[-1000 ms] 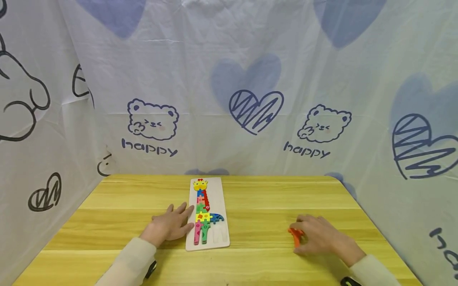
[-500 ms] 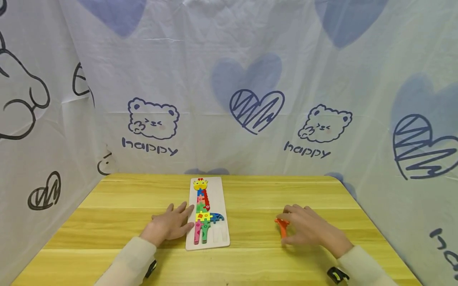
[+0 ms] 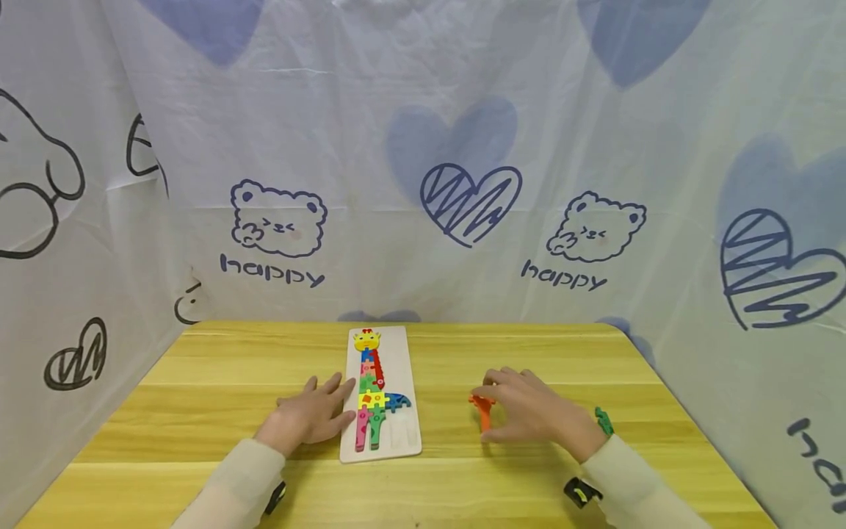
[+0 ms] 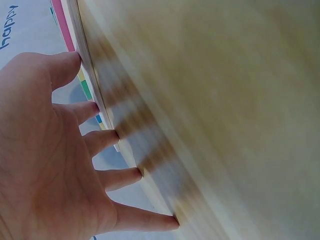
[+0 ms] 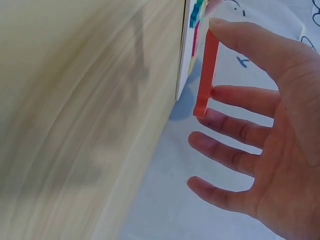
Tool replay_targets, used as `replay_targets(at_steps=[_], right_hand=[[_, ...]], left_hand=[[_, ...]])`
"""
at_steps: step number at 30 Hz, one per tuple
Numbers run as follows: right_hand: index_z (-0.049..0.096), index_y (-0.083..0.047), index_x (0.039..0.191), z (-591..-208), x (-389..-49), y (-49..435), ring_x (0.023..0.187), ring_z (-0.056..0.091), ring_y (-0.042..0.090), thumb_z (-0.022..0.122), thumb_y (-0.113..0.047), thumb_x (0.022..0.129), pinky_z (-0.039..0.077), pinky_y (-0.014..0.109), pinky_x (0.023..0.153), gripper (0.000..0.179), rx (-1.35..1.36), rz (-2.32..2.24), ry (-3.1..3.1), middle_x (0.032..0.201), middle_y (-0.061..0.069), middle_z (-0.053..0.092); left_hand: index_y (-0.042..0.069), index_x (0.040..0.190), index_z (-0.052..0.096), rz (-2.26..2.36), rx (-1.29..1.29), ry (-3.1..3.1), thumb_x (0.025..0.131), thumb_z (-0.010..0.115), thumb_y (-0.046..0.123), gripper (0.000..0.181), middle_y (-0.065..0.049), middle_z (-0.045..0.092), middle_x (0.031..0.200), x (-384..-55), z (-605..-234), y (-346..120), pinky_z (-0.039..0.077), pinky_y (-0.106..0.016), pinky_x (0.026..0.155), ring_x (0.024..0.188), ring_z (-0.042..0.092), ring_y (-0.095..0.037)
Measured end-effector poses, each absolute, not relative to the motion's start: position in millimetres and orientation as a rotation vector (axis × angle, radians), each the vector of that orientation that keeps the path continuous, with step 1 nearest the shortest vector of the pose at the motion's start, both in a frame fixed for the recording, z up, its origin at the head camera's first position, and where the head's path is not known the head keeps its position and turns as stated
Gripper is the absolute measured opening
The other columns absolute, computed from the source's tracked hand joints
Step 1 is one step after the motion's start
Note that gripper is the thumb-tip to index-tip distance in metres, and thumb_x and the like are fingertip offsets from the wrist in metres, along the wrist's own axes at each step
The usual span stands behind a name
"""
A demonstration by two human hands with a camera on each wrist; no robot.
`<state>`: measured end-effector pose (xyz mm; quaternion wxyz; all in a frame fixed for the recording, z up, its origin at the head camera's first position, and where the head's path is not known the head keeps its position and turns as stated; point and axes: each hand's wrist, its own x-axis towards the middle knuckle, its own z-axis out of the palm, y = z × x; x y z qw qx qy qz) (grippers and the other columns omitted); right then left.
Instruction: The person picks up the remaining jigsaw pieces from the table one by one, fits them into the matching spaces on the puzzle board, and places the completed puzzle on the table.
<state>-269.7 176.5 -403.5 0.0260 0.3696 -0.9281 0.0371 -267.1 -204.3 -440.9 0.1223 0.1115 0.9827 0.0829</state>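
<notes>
A white puzzle board (image 3: 396, 353) with a giraffe of coloured jigsaw pieces lies left of the table's middle; a pale recess shows at its lower right. My left hand (image 3: 311, 415) rests along the board's left edge, fingers spread, thumb and index fingertip right at the rim in the left wrist view. To the right of the board my right hand (image 3: 529, 408) pinches an orange puzzle piece (image 3: 485, 413) between thumb and fingertips. In the right wrist view this orange piece (image 5: 207, 75) stands on edge above the tabletop, with the ring and little fingers free of it.
A green puzzle piece (image 3: 604, 420) lies on the wooden table (image 3: 449, 485), just beyond the right wrist. Behind the table hangs a white curtain (image 3: 370, 147) printed with hearts and bears; more cloth closes off both sides.
My right hand has moved left toward the board with the orange piece. The green piece has come into sight behind the right wrist. My left hand stays at the board.
</notes>
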Motion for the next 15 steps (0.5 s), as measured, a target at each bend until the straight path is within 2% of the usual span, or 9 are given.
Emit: replay_targets(at_steps=[8,15], right_hand=[[0.071,-0.020,0.131,-406,-275,150,0.103,0.057,0.019,0.083,-0.055,0.081,0.046,0.038,0.083,0.062,1.154,0.088,-2.879,0.118,-0.001,0.067],[0.070,-0.022,0.132,-408,-279,128,0.102,0.056,0.017,0.082,-0.057,0.081,0.045,0.035,0.081,0.063,1.228,0.056,-2.841,0.116,-0.002,0.066]], left_hand=[[0.019,0.162,0.033,0.245,0.326,2.872,0.105,0.050,0.050,0.068,-0.016,0.029,0.170,-268,-441,-205,0.028,-0.094,0.094,0.149,0.027,-0.061],[0.019,0.162,0.033,0.242,0.326,2.865,0.105,0.050,0.051,0.068,-0.016,0.029,0.170,-268,-441,-205,0.028,-0.094,0.095,0.149,0.027,-0.061]])
